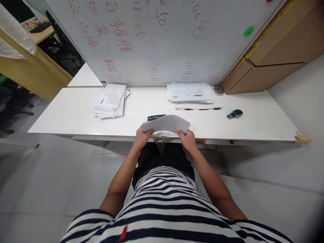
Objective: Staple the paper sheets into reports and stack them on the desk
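Between my two hands a few sheets of paper point(167, 123) bow upward above the desk's front edge. My left hand point(144, 136) pinches their left end, thumb on the near side. At the right end my right hand point(187, 137) grips them the same way. Just behind the paper lies a black object point(155, 117), partly hidden, perhaps a stapler. To the left is a loose stack of printed papers point(111, 101). A thicker stack of printed papers point(189, 92) lies at the back, right of the middle.
A whiteboard point(157, 44) with red writing stands along the back of the white desk point(71, 108). Cardboard boxes point(253, 77) rise at the back right. A thin dark-and-white strip point(198, 109), a dark blue wristwatch-like item point(235, 114) and a small grey device point(218, 89) lie on the right.
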A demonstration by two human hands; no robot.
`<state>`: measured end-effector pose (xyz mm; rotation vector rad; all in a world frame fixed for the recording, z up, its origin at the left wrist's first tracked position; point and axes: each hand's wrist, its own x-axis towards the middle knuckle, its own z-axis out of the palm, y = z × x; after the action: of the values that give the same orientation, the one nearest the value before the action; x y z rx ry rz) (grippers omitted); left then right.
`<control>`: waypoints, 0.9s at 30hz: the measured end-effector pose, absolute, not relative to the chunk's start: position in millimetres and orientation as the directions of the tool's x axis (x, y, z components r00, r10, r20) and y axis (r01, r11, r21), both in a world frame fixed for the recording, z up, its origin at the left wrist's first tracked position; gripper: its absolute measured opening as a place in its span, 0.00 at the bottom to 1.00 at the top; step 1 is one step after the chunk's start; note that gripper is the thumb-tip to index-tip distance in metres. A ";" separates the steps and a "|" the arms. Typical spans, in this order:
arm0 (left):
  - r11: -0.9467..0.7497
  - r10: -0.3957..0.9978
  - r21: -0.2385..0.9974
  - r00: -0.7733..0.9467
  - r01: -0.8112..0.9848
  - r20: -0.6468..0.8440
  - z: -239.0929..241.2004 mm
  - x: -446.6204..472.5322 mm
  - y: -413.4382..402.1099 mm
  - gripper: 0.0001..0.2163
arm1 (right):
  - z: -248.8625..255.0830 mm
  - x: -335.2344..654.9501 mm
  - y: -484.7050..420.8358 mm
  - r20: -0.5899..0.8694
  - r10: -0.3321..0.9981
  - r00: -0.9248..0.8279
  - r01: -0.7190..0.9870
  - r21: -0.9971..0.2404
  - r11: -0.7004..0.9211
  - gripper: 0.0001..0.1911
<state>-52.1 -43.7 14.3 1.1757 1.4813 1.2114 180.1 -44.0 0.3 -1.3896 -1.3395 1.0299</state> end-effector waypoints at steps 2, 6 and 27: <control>0.052 0.987 0.989 -0.161 0.135 -0.030 21.4 -52.9 -49.0 0.22 | -0.1 178.6 -48.1 -0.011 0.998 0.055 0.248 -0.968 -0.024 0.24; -0.028 0.990 0.984 -0.130 0.177 0.052 32.7 -51.2 -58.9 0.11 | 2.0 173.3 -58.7 0.017 0.999 0.035 0.288 -0.958 0.006 0.22; -0.004 0.999 0.889 0.048 0.458 -0.021 47.2 -37.5 -62.1 0.14 | -13.0 218.3 -113.6 -0.184 0.951 0.248 0.139 -0.965 -0.223 0.24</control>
<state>-37.5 -62.1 47.2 1.5667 1.5116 0.8995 218.3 -113.6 -13.0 -1.5865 -1.0437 1.0933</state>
